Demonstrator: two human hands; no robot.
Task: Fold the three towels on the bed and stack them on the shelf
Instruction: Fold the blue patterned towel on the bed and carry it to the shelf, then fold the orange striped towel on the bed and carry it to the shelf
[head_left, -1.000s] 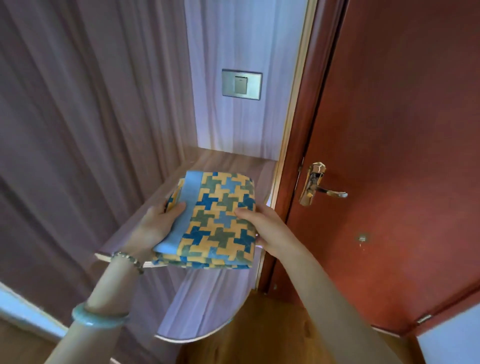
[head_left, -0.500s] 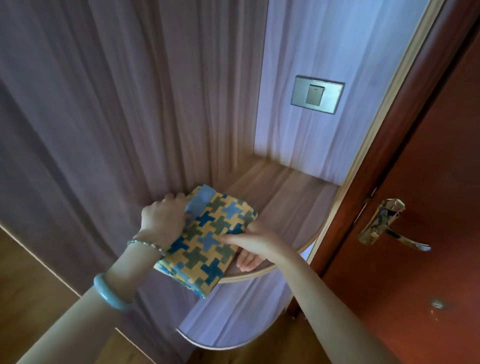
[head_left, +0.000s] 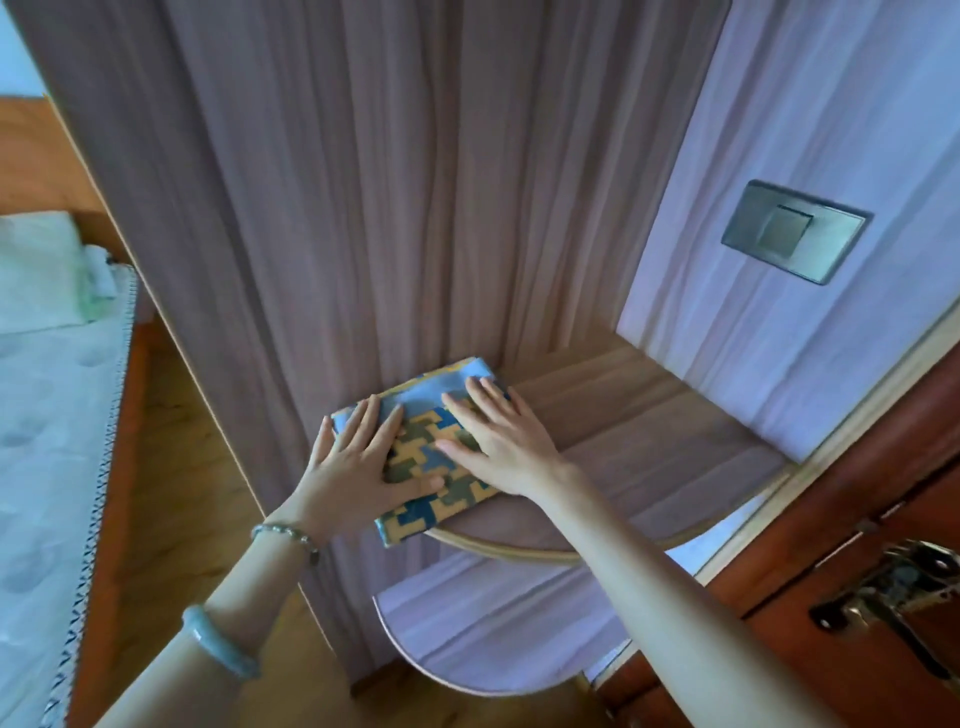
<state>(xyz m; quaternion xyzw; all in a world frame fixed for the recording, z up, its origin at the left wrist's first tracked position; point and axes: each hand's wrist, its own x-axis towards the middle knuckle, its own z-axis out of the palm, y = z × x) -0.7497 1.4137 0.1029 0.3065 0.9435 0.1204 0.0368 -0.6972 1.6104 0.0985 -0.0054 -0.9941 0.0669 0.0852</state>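
Shelf (head_left: 649, 447) held towel (head_left: 415, 454) along side wall (head_left: 415, 208), corner overhanging; I logged left hand (head_left: 358, 467), right hand (head_left: 501, 447) flat atop, fingers (head_left: 488, 402) straight.

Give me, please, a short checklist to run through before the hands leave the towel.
1. The towel is folded flat: ok.
2. It lies wholly on the shelf: not ok, its near corner overhangs the front edge.
3. The left hand and right hand lie flat on top, gripping nothing: ok.
4. Three towels are stacked: not ok, only one shows on the shelf.
5. The other towels wait folded on the bed: cannot tell.
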